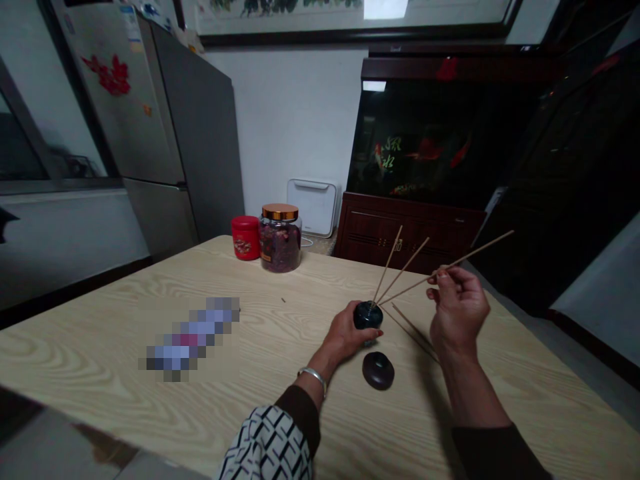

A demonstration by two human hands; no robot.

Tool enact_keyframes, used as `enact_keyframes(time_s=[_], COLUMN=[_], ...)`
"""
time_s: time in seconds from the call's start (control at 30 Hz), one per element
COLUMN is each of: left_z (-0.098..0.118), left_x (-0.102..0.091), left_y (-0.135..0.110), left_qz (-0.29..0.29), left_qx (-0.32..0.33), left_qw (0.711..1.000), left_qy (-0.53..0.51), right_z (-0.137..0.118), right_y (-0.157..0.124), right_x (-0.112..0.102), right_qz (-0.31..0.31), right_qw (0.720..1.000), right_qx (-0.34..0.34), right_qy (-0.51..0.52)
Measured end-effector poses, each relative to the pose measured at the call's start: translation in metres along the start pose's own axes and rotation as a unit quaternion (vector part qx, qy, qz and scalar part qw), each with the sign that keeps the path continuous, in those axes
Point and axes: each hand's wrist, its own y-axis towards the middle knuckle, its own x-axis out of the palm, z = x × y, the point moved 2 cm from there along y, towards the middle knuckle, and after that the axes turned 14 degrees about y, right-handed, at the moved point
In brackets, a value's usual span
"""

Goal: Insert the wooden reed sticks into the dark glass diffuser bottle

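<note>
My left hand (349, 328) is closed around a small dark glass bottle (368, 316) on the table. Two thin wooden sticks (403, 269) stand in its mouth, leaning up to the right. Between thumb and fingers, my right hand (459, 307) pinches another thin wooden stick (483, 251). The lower end of this stick is at the bottle's mouth; I cannot tell whether it is inside. More thin sticks (413, 329) lie on the table below my right hand. A dark round lid (379, 371) with a hole or recess in its top lies just in front of the bottle.
On the wood-grain table (280, 340), a red canister (245, 238) and a glass jar (281, 243) with a copper-coloured lid stand at the back edge. A blurred-out, pixelated object (193, 337) lies at left. Behind are a fridge (200, 127) and a fish tank (415, 140).
</note>
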Motion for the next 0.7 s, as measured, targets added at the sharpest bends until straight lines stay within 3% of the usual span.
enact_keyframes(time_s=[0.4, 0.7], left_z=[-0.002, -0.003], left_x=[0.000, 0.000], left_y=[0.001, 0.001], left_qz=[0.005, 0.005], left_qx=[-0.002, -0.001], left_qw=[1.000, 1.000], left_qy=[0.007, 0.017], right_z=[0.026, 0.046], right_y=[-0.015, -0.029], right_x=[0.008, -0.002], right_qz=[-0.060, -0.191], right_qw=[0.993, 0.954], right_qx=[0.010, 0.098], right_qy=[-0.097, -0.210])
